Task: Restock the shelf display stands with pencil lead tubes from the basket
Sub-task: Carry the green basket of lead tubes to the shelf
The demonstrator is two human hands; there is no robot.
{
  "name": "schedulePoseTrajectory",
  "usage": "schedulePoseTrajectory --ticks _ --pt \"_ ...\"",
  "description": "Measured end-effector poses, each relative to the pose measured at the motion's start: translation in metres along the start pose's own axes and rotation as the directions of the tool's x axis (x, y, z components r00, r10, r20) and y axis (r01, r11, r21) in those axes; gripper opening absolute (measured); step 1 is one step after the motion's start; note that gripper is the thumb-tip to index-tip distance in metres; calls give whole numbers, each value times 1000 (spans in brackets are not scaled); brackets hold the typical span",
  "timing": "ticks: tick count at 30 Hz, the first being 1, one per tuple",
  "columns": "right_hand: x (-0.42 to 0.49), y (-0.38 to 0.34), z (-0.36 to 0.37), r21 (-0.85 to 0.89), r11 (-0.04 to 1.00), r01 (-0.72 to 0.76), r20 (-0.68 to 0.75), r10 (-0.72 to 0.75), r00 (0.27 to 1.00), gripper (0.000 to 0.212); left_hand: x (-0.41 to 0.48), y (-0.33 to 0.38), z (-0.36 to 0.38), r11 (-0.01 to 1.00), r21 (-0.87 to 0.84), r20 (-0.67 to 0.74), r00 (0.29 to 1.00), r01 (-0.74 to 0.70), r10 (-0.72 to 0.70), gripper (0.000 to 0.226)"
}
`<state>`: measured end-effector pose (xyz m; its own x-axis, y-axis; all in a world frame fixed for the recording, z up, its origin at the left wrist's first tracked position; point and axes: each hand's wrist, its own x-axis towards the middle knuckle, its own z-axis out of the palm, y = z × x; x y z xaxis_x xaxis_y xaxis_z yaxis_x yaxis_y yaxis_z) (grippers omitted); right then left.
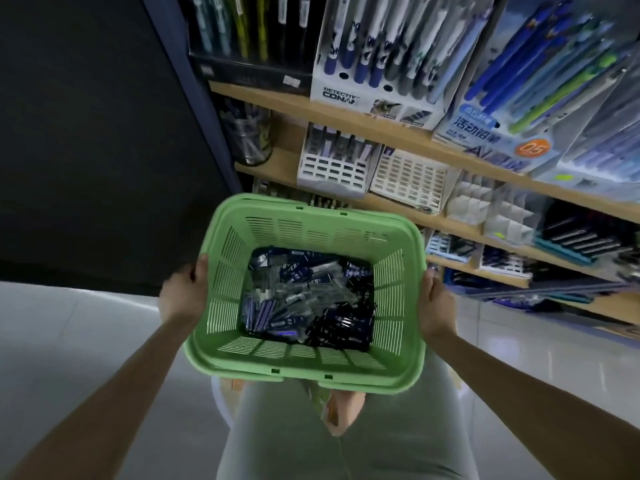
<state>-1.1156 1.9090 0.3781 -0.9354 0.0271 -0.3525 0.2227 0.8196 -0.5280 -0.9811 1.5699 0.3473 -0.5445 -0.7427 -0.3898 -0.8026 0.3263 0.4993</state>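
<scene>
In front of the shelf (398,131), a green basket (313,212) is held level over the person's lap, clear of the floor (69,348).

Left hand (183,292): grips the basket's left rim. The thumb lies over the rim's top edge; the fingers wrap the outside of the rim and are mostly hidden.

Right hand (437,306): grips the right rim in the same way, thumb on top, palm against the outer wall. Its fingers are hidden under the rim.

Tubes (311,296): a loose heap covers the basket's bottom. The pieces are dark blue, black and clear, and lie crossed in all directions. Printed labels are too blurred to read.

Stands: a white slotted stand (332,168) sits on the second board down, with a few dark items standing in its upper rows. A beige slotted stand (408,178) is just beside it on the right. Further right are white divided trays (491,209).

Other stock: a clear jar (247,140) stands at the left end of the same board. Above it, pen boxes (367,95) lean in a row on the top board.
</scene>
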Motion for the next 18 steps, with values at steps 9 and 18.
schedulePoseTrajectory --ticks 9,18 --pt "64 57 23 22 999 23 109 -26 994 41 -6 -16 84 989 -53 -112 983 139 -145 54" --pt "117 133 86 -39 997 64 191 -55 980 42 -22 -68 186 984 -19 -92 979 179 -180 48"
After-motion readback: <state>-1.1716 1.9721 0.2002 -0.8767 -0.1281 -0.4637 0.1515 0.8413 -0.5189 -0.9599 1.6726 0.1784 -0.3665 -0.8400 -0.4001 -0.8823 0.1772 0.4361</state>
